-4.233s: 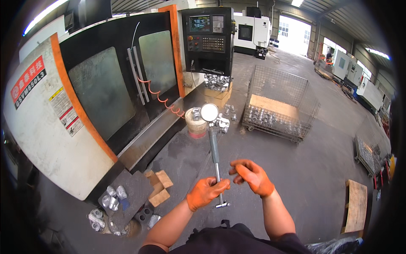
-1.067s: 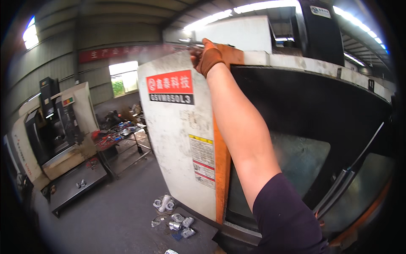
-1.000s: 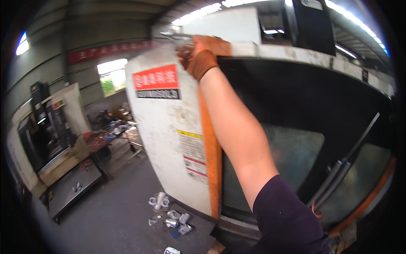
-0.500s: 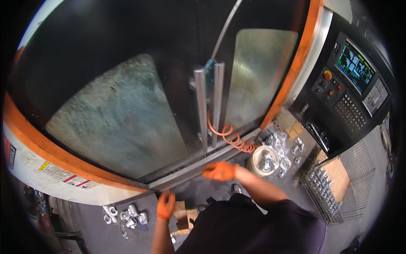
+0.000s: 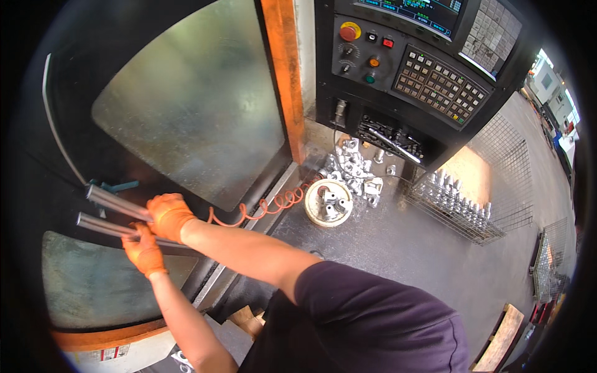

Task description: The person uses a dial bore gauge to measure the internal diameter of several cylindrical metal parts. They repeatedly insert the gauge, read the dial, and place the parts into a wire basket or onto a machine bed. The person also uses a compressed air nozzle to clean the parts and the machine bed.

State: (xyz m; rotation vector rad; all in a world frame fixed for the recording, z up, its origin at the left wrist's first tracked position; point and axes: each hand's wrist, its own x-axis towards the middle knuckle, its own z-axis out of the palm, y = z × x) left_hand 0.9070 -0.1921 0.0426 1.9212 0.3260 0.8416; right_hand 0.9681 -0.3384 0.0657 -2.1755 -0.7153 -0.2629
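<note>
- Right hand in an orange glove (image 5: 169, 214), curled around the upper long silver metal bar (image 5: 118, 204) of an upright pair fixed to a machine's black sliding doors.
- Left hand in an orange glove (image 5: 144, 251), closed around the lower long silver metal bar (image 5: 99, 222).
- Moments ago both hands were off the bars; contact appears to give them control of the doors.
- Above and right of the bars, one door's cloudy, rounded window (image 5: 193, 105); below them, the other's.
- Right of the bars, a coiled orange hose (image 5: 289, 199), then a round off-white bucket (image 5: 329, 223) of metal parts: the nearest obstacle.
- Below right of the bars, a grey metal sill (image 5: 211, 285) edges the machine.
- Far right of the bars, grey floor (image 5: 398, 255) stretches toward a wire-mesh cage (image 5: 444, 217).
</note>
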